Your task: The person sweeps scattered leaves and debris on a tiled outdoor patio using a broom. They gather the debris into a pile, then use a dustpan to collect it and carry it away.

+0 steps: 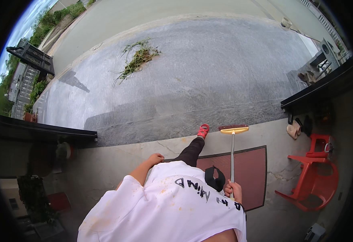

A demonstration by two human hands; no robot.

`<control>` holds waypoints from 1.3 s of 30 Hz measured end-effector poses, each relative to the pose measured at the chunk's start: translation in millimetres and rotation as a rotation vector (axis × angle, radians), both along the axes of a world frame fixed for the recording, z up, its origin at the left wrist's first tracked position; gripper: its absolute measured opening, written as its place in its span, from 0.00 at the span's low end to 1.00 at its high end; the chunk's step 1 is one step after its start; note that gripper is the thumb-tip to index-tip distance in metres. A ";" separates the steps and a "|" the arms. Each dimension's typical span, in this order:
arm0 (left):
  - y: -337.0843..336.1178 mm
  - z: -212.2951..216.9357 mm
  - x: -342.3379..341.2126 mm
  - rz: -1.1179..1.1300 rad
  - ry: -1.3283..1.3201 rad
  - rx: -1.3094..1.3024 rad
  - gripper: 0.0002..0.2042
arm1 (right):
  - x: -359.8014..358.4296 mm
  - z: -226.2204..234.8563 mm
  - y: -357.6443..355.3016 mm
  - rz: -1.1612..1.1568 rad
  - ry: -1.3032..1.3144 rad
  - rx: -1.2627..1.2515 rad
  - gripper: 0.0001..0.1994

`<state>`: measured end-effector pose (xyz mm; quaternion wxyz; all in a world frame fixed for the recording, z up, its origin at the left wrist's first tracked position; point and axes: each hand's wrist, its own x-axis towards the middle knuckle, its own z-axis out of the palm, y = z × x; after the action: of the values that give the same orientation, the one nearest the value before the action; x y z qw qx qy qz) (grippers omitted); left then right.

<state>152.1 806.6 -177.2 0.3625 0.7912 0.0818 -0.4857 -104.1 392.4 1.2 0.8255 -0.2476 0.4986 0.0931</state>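
Observation:
A broom with a long grey handle (232, 157) is in my right hand (233, 191), whose fingers wrap round the shaft near its lower end in the picture. The broom's yellow head (234, 130) with dark red bristles points away from me, beside the doorway threshold. My left hand (156, 158) hangs at my left side, loosely curled, with nothing visible in it. Close to my right hand is a black curved item (214, 178), its kind unclear. One foot in a red shoe (203, 131) is stepping forward at the threshold.
A reddish mat (251, 169) lies beneath me. Red plastic chairs (319, 183) and shoes (293, 130) stand at the right. Dark door panels (55, 131) flank the opening. Outside, a heap of cut greenery (138, 62) lies on grey paving (208, 64); a dark gate (33, 56) stands far left.

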 end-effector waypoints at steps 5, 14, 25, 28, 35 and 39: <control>-108.0 3.7 108.2 0.217 0.105 0.072 0.10 | 96.4 -2.1 -99.7 0.276 -0.026 -0.346 0.04; -401.3 33.7 356.0 0.180 0.128 -0.097 0.10 | 253.0 52.4 -267.5 0.011 0.097 -0.265 0.05; -801.5 128.6 545.1 -0.237 -0.098 -0.531 0.14 | 393.7 19.1 -508.9 -0.140 0.065 -0.199 0.09; -776.0 94.4 573.9 -0.122 -0.027 -0.220 0.13 | 428.9 -5.8 -579.4 -0.218 -0.044 -0.049 0.09; -719.0 35.8 612.8 0.092 0.207 0.274 0.11 | 524.0 -3.6 -735.0 -0.202 0.056 -0.103 0.06; -799.3 18.3 663.9 0.202 0.268 0.284 0.13 | 575.0 -24.2 -832.8 -0.279 -0.029 -0.073 0.06</control>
<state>816.0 7.4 -158.9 0.2803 0.7504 0.2758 -0.5313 471.0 -440.5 -22.9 0.8279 -0.2072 0.5192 -0.0445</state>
